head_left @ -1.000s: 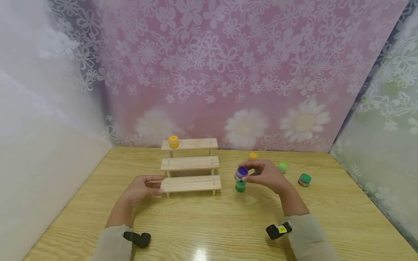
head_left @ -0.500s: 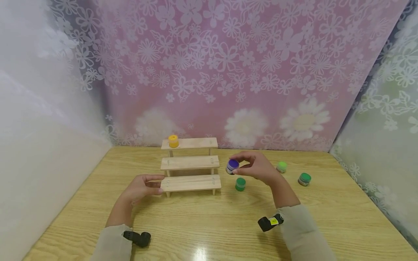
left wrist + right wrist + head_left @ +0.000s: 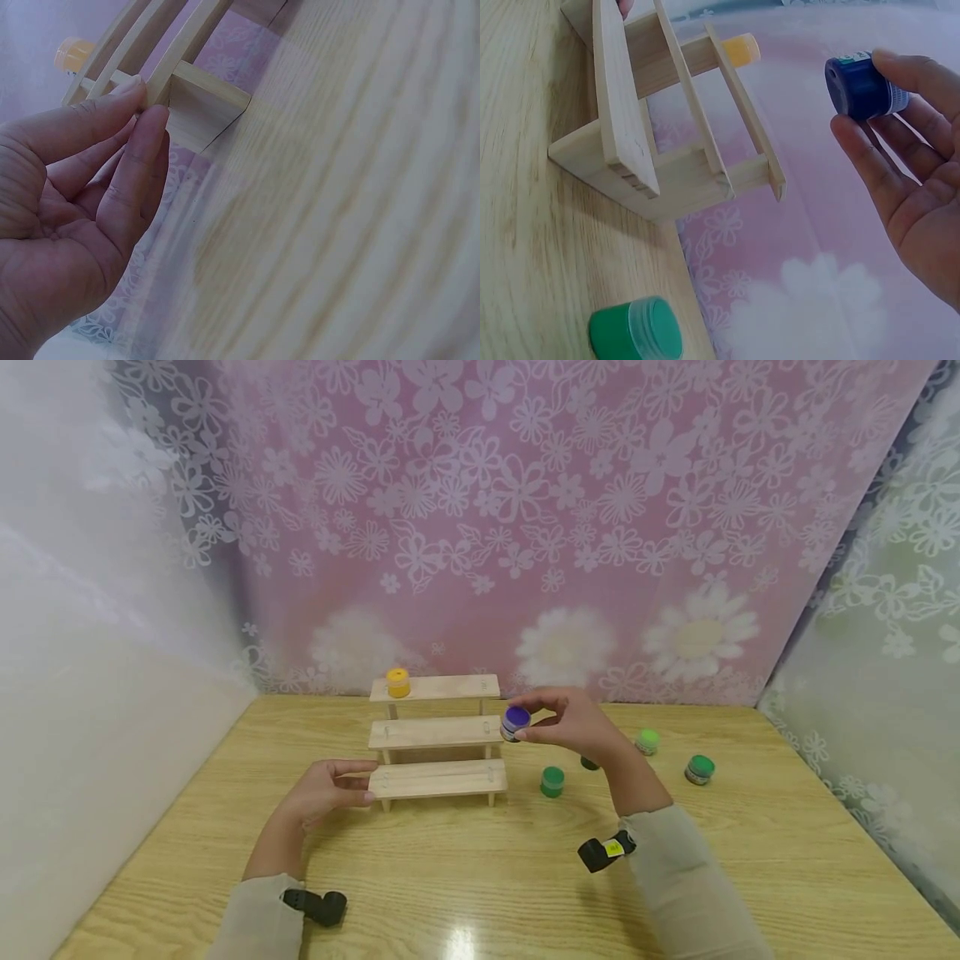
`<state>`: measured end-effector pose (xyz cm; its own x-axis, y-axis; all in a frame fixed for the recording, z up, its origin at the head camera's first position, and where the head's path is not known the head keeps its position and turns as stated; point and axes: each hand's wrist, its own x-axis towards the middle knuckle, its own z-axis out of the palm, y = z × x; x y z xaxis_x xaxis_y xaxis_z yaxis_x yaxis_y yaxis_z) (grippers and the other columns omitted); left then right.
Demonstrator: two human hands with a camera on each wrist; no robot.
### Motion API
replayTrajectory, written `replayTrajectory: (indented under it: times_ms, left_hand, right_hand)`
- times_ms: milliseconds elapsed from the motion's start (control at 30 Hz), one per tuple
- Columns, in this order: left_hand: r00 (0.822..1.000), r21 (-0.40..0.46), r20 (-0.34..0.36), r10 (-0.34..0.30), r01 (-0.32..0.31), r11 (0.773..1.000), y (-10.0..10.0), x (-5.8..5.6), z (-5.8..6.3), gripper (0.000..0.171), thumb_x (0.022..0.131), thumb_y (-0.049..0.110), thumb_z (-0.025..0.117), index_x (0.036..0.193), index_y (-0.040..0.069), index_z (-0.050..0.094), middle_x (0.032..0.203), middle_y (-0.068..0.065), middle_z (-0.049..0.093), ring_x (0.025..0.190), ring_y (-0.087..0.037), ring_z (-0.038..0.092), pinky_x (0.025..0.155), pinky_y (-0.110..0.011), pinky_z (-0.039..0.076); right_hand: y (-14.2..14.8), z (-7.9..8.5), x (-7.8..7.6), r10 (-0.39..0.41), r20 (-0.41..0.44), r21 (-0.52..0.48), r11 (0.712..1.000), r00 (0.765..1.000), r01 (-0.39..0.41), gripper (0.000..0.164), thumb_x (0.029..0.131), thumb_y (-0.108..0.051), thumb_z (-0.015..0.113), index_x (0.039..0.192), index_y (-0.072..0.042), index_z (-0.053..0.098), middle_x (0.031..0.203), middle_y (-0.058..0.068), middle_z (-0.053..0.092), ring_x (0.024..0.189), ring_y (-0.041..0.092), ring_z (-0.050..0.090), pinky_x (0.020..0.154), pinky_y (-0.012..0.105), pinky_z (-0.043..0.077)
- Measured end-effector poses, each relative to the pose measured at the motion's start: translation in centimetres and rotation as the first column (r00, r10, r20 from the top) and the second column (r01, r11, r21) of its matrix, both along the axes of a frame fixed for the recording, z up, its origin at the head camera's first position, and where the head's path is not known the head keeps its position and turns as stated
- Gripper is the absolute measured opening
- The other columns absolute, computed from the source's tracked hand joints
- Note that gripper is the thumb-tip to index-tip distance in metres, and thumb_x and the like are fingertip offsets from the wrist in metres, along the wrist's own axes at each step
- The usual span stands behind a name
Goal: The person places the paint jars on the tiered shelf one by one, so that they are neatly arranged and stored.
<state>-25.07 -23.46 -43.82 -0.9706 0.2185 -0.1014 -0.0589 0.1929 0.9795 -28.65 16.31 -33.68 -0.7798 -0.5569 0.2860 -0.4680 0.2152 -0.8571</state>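
Observation:
My right hand (image 3: pixel 581 725) pinches a small blue-violet paint jar (image 3: pixel 515 724) between thumb and fingers, in the air by the right end of the middle shelf. In the right wrist view the jar (image 3: pixel 862 88) is clear of the wood and tilted. At the left, my left hand (image 3: pixel 321 795) pinches the end of the lowest board of a three-tier wooden stand (image 3: pixel 438 779); its thumb and fingertips meet the board in the left wrist view. A yellow paint jar (image 3: pixel 398 682) sits on the top shelf, at its left end.
A green jar (image 3: pixel 552 782) stands on the table right of the stand. Farther right are a light green jar (image 3: pixel 647 742) and a darker green jar (image 3: pixel 699 769). Another dark jar (image 3: pixel 589 762) is partly hidden by the right hand. A floral curtain (image 3: pixel 510 568) hangs behind.
The right hand has carried the blue-violet jar up and left, from above the green jar to beside the middle shelf. The left hand keeps its place on the stand.

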Motion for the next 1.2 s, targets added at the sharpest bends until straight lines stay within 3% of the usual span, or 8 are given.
replayTrajectory:
  times_ms: [100, 433, 567, 867, 1200]
  left_hand:
    - [1.0, -0.01, 0.003, 0.001, -0.001, 1.0, 0.0, 0.0, 0.0, 0.056, 0.079, 0.003, 0.08, 0.131, -0.004, 0.059, 0.129, -0.019, 0.055, 0.104, -0.023, 0.058, 0.082, -0.032, 0.054]
    - [1.0, 0.002, -0.001, 0.004, -0.004, 1.0, -0.1, 0.0, -0.1, 0.055, 0.079, 0.002, 0.08, 0.13, -0.004, 0.06, 0.135, -0.021, 0.049, 0.106, -0.024, 0.059, 0.082, -0.033, 0.055]
    - [1.0, 0.005, -0.004, 0.001, -0.001, 1.0, 0.0, 0.0, -0.2, 0.054, 0.079, 0.001, 0.079, 0.13, -0.005, 0.06, 0.134, -0.021, 0.049, 0.105, -0.023, 0.059, 0.082, -0.033, 0.055]
    - [1.0, -0.002, -0.012, -0.011, 0.011, 1.0, 0.1, 0.0, -0.1, 0.055, 0.08, 0.002, 0.079, 0.131, -0.004, 0.059, 0.136, -0.021, 0.048, 0.107, -0.025, 0.058, 0.083, -0.033, 0.055]
    - [1.0, 0.011, -0.005, -0.004, 0.004, 1.0, 0.1, 0.0, -0.1, 0.055, 0.079, 0.0, 0.079, 0.129, -0.005, 0.059, 0.129, -0.021, 0.055, 0.104, -0.024, 0.06, 0.081, -0.035, 0.056]
  right_hand:
    - [-0.6, 0.4, -0.2, -0.005, -0.008, -0.001, 1.0, 1.0, 0.005, 0.04, 0.085, -0.007, 0.077, 0.124, -0.005, 0.067, 0.107, 0.013, 0.065, 0.096, 0.032, 0.065, 0.078, 0.036, 0.057]
    - [-2.7, 1.0, -0.6, -0.016, -0.016, -0.023, 1.0, 1.0, 0.015, 0.042, 0.085, -0.003, 0.075, 0.125, 0.001, 0.064, 0.11, 0.015, 0.063, 0.106, 0.035, 0.059, 0.085, 0.035, 0.055]
    - [-3.5, 1.1, -0.8, -0.029, -0.016, -0.031, 0.999, 0.999, 0.029, 0.041, 0.084, -0.003, 0.076, 0.124, 0.0, 0.065, 0.109, 0.016, 0.064, 0.104, 0.037, 0.06, 0.085, 0.035, 0.055]
    - [-5.1, 1.8, -1.9, -0.088, -0.019, 0.036, 0.995, 0.996, 0.089, 0.045, 0.085, -0.013, 0.078, 0.128, -0.005, 0.065, 0.11, 0.012, 0.064, 0.096, 0.024, 0.065, 0.078, 0.035, 0.057]
    - [-7.0, 2.5, -2.8, -0.093, -0.039, 0.032, 0.995, 0.995, 0.094, 0.043, 0.084, -0.012, 0.078, 0.126, -0.01, 0.067, 0.108, 0.011, 0.065, 0.095, 0.025, 0.065, 0.076, 0.033, 0.057]
